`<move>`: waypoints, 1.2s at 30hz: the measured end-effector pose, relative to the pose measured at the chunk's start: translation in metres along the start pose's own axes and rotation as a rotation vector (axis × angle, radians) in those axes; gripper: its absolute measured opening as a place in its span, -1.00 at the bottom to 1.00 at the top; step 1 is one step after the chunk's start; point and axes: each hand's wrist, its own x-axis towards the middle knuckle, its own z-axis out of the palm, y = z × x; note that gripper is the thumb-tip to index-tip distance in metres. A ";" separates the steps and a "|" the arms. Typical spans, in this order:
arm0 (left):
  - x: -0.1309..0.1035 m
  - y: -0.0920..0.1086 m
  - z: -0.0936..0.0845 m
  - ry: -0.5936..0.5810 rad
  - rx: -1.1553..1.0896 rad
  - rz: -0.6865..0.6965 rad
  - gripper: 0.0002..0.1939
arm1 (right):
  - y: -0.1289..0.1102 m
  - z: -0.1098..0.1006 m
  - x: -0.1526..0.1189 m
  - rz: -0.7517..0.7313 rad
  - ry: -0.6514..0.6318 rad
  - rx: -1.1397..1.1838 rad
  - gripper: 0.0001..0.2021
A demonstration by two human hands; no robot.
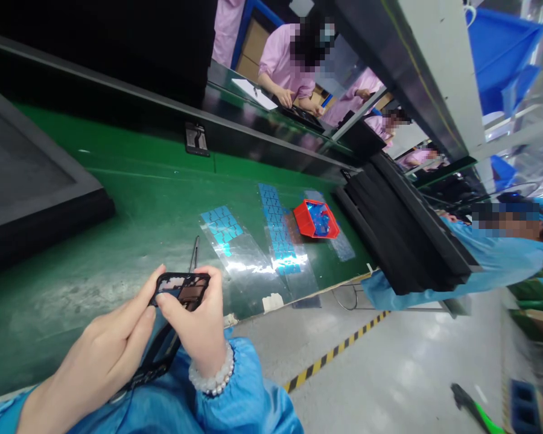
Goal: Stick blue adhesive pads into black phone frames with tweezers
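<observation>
Both hands hold a black phone frame (192, 292), tilted, low in front of my blue sleeves. Along its left side, my left hand (106, 346) grips with extended fingers pressed together. On the other side my right hand (203, 328) wraps round the frame, its thumb lying across the inside. A thin pair of tweezers (195, 250) shows just beyond the frame's top edge; whether a hand touches it I cannot tell. To the right on the green bench lie a clear sheet with blue adhesive pieces (224, 223) and a longer such sheet (276, 223).
A red bin (304, 220) with blue scraps stands on the bench (154, 211). Another phone frame (196, 140) lies near the back ledge. Black trays are stacked (398, 223) at right; a large grey foam-like tray (31, 163) is at left. Co-workers sit across and at right.
</observation>
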 end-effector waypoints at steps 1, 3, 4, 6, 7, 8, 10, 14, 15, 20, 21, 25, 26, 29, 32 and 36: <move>-0.001 0.000 0.000 0.001 0.024 0.039 -0.47 | -0.001 0.001 0.000 -0.002 0.000 0.016 -0.53; -0.002 -0.001 0.001 -0.009 0.064 0.081 -0.47 | -0.002 0.001 -0.001 -0.007 0.001 0.041 -0.56; -0.002 -0.001 0.002 -0.012 0.074 0.094 -0.46 | -0.002 0.002 -0.002 -0.004 0.002 0.055 -0.57; -0.003 -0.002 0.003 -0.030 0.069 0.089 -0.46 | -0.002 0.002 -0.003 0.011 0.009 0.085 -0.59; -0.003 -0.002 0.004 -0.037 0.056 0.077 -0.46 | -0.001 0.002 -0.004 0.018 0.012 0.097 -0.60; -0.003 -0.002 0.005 -0.036 0.040 0.060 -0.47 | -0.001 0.001 -0.004 0.023 0.012 0.105 -0.61; -0.003 -0.002 0.007 -0.007 0.017 0.015 -0.49 | 0.002 0.000 -0.005 0.022 0.007 0.099 -0.63; 0.000 -0.002 0.010 0.031 0.011 -0.103 -0.57 | 0.007 -0.003 -0.007 -0.022 0.017 0.063 -0.68; 0.000 -0.002 0.011 0.022 0.020 -0.119 -0.58 | 0.008 -0.004 -0.007 -0.030 0.021 0.055 -0.69; 0.005 0.000 0.010 0.034 0.062 -0.109 -0.56 | 0.014 -0.002 -0.007 -0.026 0.040 -0.002 -0.67; 0.006 0.001 0.009 0.033 0.045 -0.122 -0.57 | 0.015 -0.001 -0.008 -0.023 0.042 -0.007 -0.67; 0.009 0.002 0.006 -0.007 -0.035 -0.257 -0.68 | 0.016 -0.001 -0.008 -0.035 0.016 -0.023 -0.69; 0.009 0.002 0.006 -0.011 -0.045 -0.291 -0.68 | 0.015 -0.002 -0.008 -0.046 0.000 -0.028 -0.69; 0.009 -0.002 0.008 -0.004 -0.113 -0.350 -0.60 | 0.014 -0.007 -0.007 -0.099 -0.041 -0.051 -0.70; 0.007 -0.009 0.010 -0.073 -0.272 -0.357 -0.48 | 0.012 -0.012 -0.003 -0.117 -0.041 -0.004 -0.68; 0.001 -0.012 0.012 -0.198 -0.479 -0.416 -0.33 | 0.010 -0.015 0.000 -0.169 -0.015 -0.060 -0.61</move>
